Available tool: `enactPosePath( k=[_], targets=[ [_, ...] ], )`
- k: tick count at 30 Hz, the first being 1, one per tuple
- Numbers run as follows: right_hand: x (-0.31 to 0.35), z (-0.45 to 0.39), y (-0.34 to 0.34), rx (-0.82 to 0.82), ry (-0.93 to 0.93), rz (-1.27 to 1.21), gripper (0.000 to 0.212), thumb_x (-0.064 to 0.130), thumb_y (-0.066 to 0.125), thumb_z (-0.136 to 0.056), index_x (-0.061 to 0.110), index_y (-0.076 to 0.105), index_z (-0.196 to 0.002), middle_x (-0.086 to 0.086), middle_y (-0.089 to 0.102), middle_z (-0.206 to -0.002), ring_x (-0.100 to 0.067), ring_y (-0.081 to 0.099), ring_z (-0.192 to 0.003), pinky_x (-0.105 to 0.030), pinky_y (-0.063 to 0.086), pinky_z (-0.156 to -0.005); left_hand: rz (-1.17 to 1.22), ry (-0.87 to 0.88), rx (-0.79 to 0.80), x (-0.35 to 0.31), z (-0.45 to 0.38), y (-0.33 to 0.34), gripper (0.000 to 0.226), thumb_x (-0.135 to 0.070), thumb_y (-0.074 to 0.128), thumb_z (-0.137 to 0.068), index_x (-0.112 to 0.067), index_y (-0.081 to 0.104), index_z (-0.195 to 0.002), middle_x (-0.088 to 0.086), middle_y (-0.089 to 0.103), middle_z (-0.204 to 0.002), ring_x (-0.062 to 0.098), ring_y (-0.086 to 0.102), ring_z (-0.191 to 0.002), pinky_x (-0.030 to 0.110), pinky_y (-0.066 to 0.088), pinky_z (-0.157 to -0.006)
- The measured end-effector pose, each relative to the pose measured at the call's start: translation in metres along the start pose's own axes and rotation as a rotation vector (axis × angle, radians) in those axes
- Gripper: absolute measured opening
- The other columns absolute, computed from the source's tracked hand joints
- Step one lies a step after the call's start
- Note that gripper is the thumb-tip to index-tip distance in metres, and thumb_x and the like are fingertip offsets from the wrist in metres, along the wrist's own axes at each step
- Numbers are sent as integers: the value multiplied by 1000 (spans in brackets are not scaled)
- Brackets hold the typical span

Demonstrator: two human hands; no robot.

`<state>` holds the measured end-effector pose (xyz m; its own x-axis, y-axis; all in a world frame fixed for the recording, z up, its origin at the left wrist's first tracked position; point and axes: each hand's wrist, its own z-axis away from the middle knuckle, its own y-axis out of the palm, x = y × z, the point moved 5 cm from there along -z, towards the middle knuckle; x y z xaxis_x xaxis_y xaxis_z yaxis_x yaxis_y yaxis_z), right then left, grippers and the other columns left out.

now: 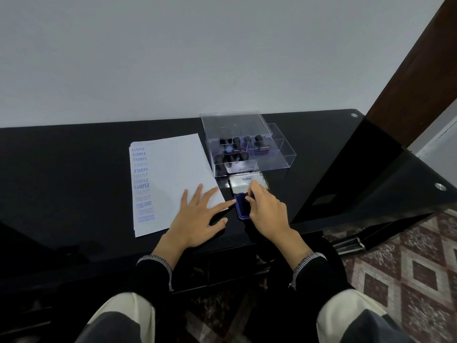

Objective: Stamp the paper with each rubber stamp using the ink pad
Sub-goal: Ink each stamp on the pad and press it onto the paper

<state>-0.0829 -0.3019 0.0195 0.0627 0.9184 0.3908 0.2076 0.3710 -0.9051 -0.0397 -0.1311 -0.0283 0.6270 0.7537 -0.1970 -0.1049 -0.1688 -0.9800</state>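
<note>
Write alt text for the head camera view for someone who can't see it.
A person's right hand reaches onto an open blue ink pad on a black table, while the left hand lies flat on a stamped paper. Behind, a clear box holds black-handled stamps.

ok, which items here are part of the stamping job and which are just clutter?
Job: paper, open ink pad, rubber stamps in the clear box, left hand flat on paper, right hand over the pad.
Not job: black table, patterned floor.
</note>
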Motion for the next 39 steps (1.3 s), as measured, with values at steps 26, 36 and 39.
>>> enactPosePath(
  k=[26,36,39],
  targets=[
    [-6,-21,-20,104,65,63,7,21,37,-98,16,33,-95,2,48,-74,-21,45,-61,-34,31,-57,21,7,-26,0,1,-4,46,-67,17,-91,-74,-1,-132,-5,7,-162,28,-9,-149,55,-10,-116],
    [-12,-7,-8,42,39,-17,10,24,33,-101,18,30,-93,1,51,-75,-16,47,-60,-32,29,-50,17,6,-24,-1,0,-4,49,-68,15,-89,-70,4,-137,-5,7,-162,28,-9,-149,55,-10,-116],
    [-13,-15,-9,64,52,-22,10,21,34,-99,16,32,-90,0,50,-70,-18,45,-56,-33,27,-49,21,6,-23,0,1,-3,47,-67,16,-90,-71,2,-135,-5,6,-162,28,-9,-149,55,-10,-116]
  ],
)
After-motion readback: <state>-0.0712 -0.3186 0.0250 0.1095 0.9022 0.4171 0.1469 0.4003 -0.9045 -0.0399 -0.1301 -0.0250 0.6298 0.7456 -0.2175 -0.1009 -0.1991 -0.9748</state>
